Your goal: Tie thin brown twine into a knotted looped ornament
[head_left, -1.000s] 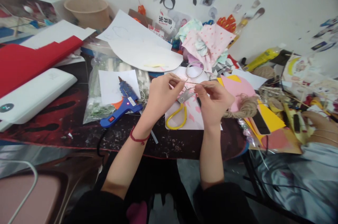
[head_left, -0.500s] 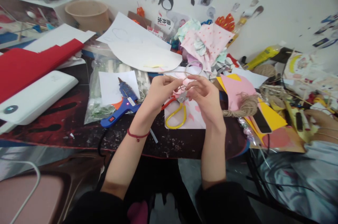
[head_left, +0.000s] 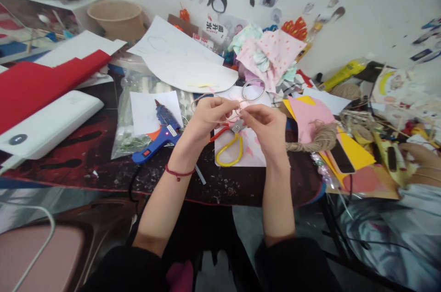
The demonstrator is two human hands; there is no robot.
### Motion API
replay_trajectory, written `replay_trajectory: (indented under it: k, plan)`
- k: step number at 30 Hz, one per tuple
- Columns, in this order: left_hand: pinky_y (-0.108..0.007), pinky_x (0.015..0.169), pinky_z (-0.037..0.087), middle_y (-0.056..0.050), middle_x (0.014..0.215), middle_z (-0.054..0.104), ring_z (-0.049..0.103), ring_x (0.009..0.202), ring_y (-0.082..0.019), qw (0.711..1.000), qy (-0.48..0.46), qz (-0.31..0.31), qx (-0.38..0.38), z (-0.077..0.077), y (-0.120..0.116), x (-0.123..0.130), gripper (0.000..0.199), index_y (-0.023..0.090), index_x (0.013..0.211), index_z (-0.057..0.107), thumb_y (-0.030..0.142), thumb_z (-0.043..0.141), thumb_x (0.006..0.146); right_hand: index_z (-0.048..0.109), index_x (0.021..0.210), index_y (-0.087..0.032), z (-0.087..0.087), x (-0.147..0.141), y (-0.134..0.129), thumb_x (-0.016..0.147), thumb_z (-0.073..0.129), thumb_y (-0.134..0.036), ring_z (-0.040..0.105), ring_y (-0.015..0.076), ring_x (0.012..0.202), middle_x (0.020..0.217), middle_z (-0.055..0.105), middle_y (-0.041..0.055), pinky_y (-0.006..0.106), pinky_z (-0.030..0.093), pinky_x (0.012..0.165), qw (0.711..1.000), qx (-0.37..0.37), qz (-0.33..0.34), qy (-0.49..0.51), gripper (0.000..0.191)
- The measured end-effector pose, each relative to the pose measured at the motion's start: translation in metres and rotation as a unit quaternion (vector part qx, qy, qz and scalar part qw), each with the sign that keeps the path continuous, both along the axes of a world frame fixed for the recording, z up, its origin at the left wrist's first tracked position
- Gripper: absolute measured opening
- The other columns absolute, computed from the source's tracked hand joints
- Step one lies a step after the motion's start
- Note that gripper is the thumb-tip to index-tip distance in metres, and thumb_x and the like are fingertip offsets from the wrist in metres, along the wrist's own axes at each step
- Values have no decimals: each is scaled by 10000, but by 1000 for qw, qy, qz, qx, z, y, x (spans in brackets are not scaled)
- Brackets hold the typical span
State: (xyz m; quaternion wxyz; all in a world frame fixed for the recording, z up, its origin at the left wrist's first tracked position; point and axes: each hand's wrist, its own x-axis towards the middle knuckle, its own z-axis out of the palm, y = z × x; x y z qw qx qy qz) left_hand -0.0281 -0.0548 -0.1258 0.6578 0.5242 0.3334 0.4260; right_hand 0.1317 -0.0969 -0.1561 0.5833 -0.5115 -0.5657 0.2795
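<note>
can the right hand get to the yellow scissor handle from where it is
Probably yes: the yellow handle lies uncovered on the paper, close to the right hand. Its fingers seem to pinch thin cord, though, so it may need to let go first.

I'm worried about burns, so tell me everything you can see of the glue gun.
The glue gun is blue and looks plastic, with a dark nozzle, orange trigger, white label, small glowing light and red switch on the handle. It lies on its side, nozzle pointing away, partly over white paper, with a black cord below the handle. The left wrist hides its rear.
</note>
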Motion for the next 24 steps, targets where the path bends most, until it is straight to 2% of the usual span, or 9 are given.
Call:
replay_trajectory:
  k: [3,5,8,12,16,18,21,24]
  plan:
    - [-264,468,178,63,444,405,327,420,-28,1000,2,-5,0,-1,1,-1,414,163,530,507,159,624,926,710,1108,-267,3,-4,-1,786,814,-278,659,124,701,967,734,-5,276,535,603,997,30,-32,-57,339]
    - [-269,475,176,63,445,389,318,427,-29,1000,5,-7,3,-1,1,-2,434,166,517,488,157,615,932,680,1167,-280,4,-7,-2,789,809,-272,653,121,708,1005,727,-7,276,521,596,992,56,-40,-110,399]
    - [-272,479,176,57,465,392,321,443,-30,1000,2,-11,3,-1,-1,-3,431,165,521,490,174,620,932,684,1101,-258,3,-11,-4,839,772,-300,658,129,715,968,733,-3,294,535,626,980,96,-71,-158,279]
    - [-278,480,174,52,483,393,315,456,-35,1000,1,-13,4,-1,-1,-2,422,170,527,488,208,634,922,640,1140,-278,1,-13,-7,881,739,-344,654,143,694,963,732,0,316,548,622,961,141,-141,-192,285]
    - [-286,492,195,45,476,389,313,465,-48,1000,14,-20,12,-1,0,-1,417,181,521,488,238,632,909,702,994,-275,-2,-10,-9,933,681,-364,669,175,741,929,754,30,349,558,701,926,164,-161,-299,109]
    - [-289,496,204,42,477,377,306,473,-54,1000,15,-20,17,-2,0,-1,429,187,515,463,259,636,900,726,955,-278,-4,-8,-9,957,647,-357,679,184,760,929,769,39,354,559,732,915,168,-164,-328,112]
    - [-292,494,212,37,488,368,301,483,-59,999,15,-15,29,-4,1,-2,439,191,514,442,282,644,894,743,937,-283,-5,-7,-9,964,639,-331,680,182,755,930,782,39,349,551,731,913,176,-163,-330,117]
    - [-294,496,214,34,498,381,307,486,-58,999,19,-9,34,-4,2,-4,445,189,517,432,291,638,897,744,893,-268,-2,-9,-8,942,676,-316,644,162,681,857,773,27,331,534,686,925,169,-153,-303,97]
